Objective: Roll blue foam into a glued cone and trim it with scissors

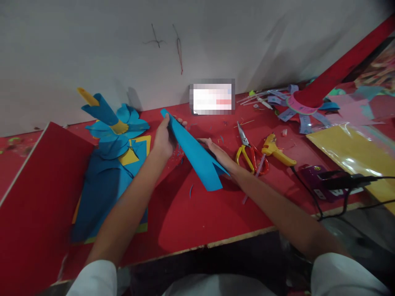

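A blue sheet (197, 158), craft foam or thick paper, is rolled into a long cone and slants above the red table. My left hand (165, 137) grips its narrow upper end, thumb on the near side and fingertips showing beyond. Against its right side rests my right hand (217, 152), closed around the roll, with some fingers hidden behind it. The wide lower end gapes, one edge overlapping the other near my right wrist. Right of that hand lie scissors (245, 144) with yellow and red handles and a yellow glue gun (277, 152).
On the left stand a blue paper flower (132, 119) with a yellow centre, stacked blue sheets (101, 193) and a red board (43, 197). A lit, blurred screen (212, 98) leans at the wall. Rightward are a purple power box (321, 181), cables and yellow sheets (354, 152).
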### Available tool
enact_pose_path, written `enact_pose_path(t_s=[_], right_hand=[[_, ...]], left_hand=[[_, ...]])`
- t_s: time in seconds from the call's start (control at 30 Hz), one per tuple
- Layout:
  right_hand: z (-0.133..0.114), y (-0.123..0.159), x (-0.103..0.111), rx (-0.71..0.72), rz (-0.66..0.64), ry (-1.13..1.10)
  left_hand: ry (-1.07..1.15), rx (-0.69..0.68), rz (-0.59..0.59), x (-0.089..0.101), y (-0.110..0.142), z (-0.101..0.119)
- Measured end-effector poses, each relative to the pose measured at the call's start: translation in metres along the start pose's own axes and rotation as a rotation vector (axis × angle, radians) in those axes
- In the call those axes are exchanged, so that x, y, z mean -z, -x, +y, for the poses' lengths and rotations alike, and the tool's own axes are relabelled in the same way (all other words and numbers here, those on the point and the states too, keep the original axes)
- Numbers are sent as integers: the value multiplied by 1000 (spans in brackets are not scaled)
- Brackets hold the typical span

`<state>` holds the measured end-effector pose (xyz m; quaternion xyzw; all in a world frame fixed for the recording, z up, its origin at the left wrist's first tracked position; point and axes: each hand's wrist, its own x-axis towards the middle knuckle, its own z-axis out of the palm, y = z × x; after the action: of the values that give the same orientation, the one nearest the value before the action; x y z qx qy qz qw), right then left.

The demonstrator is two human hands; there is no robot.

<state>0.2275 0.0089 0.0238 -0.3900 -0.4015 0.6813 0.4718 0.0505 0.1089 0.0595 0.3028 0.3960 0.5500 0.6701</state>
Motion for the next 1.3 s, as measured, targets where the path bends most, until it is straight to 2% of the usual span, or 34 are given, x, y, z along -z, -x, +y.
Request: enact_pose_path(t_s=[0.13,0.33,0.6,0.8,0.97,1.17,1.3], right_hand=[[1,3,1,33,-25,-8],[6,5,2,28,-110,35],[6,7,-2,-4,-151,11],[5,10,-3,-46,-104,-7],[2,12,-5,-75,-91,-28],[2,12,-7,-85,-51,-24],[5,10,-6,-43,-53,-46]], left_hand=[[5,-53,58,8,-6,6],[13,-58,-49,12,-5,8],[-12,-9,-192,-12,18,-4],[-101,-20,-179,-35,43,-4],[-129,-8,-137,-44,51,-3],[-136,-22,-167,-38,45,-3],[47,-22,-162,-23,29,0]])
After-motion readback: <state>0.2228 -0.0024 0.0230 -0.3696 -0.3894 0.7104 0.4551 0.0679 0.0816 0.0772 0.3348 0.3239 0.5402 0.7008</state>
